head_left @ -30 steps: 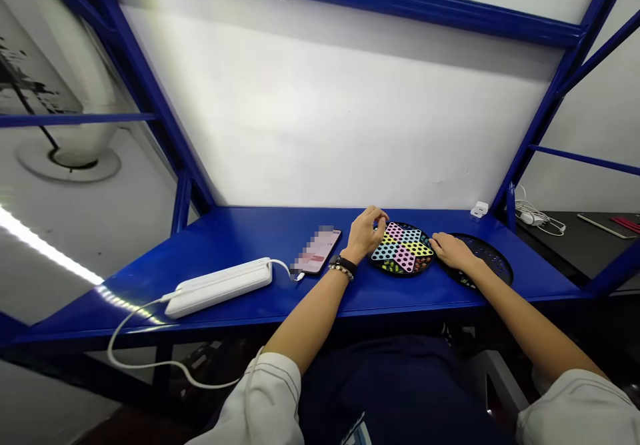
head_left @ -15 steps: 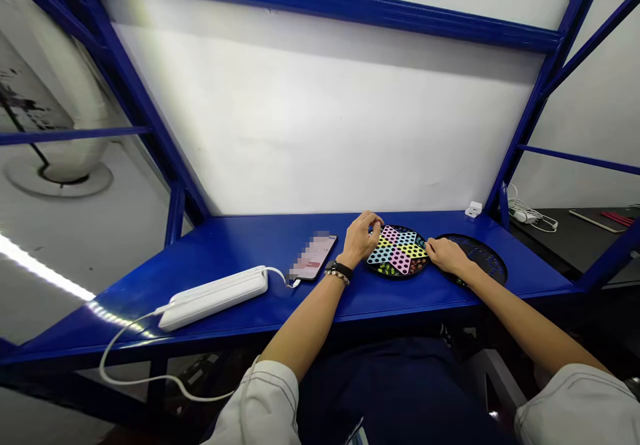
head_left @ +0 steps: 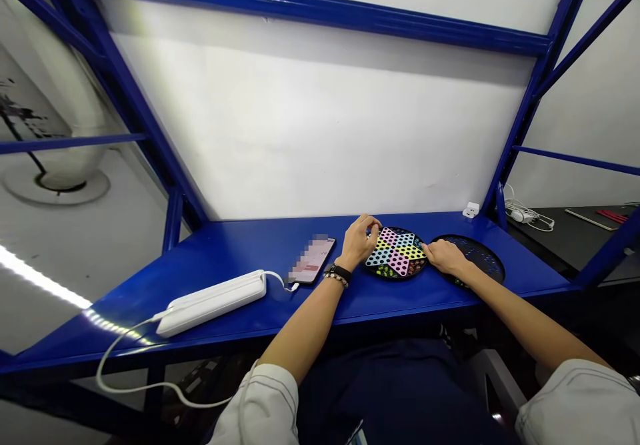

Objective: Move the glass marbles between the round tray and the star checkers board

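Observation:
A round black Chinese checkers board with a pink, yellow and light-blue star lies on the blue table. Small colored pieces show in its rim sections, green and red ones at the front. At the board's left rim is my left hand, its fingers curled in and closed on the edge. My right hand pinches the opposite rim, thumb and forefinger at the star's yellow right point. Under and beyond the right hand lies a round black perforated lid, partly hidden by that hand.
A phone on a charging cable lies left of my left hand. Farther left is a long white power strip with its cord hanging off the front edge. A small white cube adapter stands at the back right. Blue frame posts rise on both sides.
The view has shifted slightly. Both hands stay at the board's edges, with the right fingers moved only a little; the board and lid lie as before.

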`<state>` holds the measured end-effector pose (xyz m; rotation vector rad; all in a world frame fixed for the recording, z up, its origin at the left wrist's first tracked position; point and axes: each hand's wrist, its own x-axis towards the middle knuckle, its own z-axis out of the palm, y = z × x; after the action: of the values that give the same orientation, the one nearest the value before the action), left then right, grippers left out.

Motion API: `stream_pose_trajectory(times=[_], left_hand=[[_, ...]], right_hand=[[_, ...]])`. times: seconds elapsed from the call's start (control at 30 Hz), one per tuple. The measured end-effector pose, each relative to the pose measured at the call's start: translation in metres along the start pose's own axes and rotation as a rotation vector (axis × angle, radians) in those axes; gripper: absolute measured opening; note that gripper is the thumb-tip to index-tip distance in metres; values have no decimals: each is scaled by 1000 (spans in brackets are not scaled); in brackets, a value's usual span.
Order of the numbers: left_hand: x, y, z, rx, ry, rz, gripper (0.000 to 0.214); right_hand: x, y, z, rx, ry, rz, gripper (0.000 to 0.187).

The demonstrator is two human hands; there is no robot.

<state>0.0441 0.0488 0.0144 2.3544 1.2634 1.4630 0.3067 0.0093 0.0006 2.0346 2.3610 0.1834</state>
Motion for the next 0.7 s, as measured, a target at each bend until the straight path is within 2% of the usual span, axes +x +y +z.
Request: stream_pose_trajectory(times=[0.53, 0.7], left_hand=[[0, -3, 1, -4, 0, 22, 20], [0, -1, -1, 0, 7, 9, 20]], right_hand=[[5, 1, 7, 6, 68, 5, 70], [9, 13, 4, 216, 143, 35, 72]])
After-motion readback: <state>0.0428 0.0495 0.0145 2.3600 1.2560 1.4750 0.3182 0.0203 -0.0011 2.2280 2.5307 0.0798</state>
